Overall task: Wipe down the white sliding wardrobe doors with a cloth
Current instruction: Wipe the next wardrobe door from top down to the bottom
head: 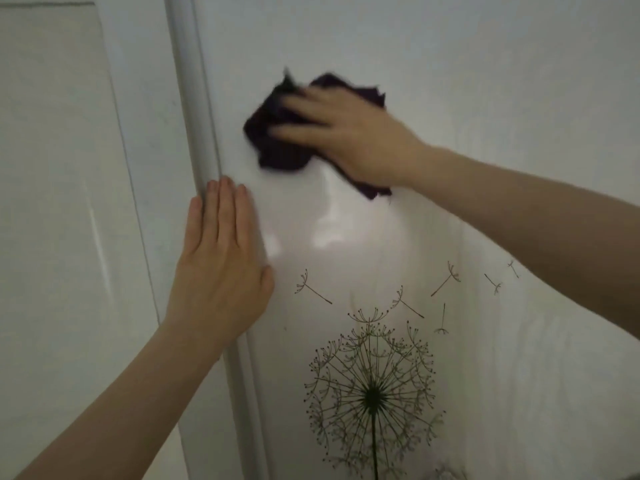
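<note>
A glossy white sliding wardrobe door (pixel 450 57) fills most of the view. A dark purple cloth (pixel 273 140), crumpled and motion-blurred, is pressed against it by my right hand (pixel 349 136), whose fingers spread over the cloth. My left hand (pixel 221 265) lies flat on the door's left side, fingers together and pointing up, touching the vertical edge frame (pixel 194 98). A black dandelion print (pixel 372 386) with drifting seeds decorates the door below my hands.
Left of the frame stands another white panelled door or wall panel (pixel 59 202). Light glare shows on the door surface between my hands.
</note>
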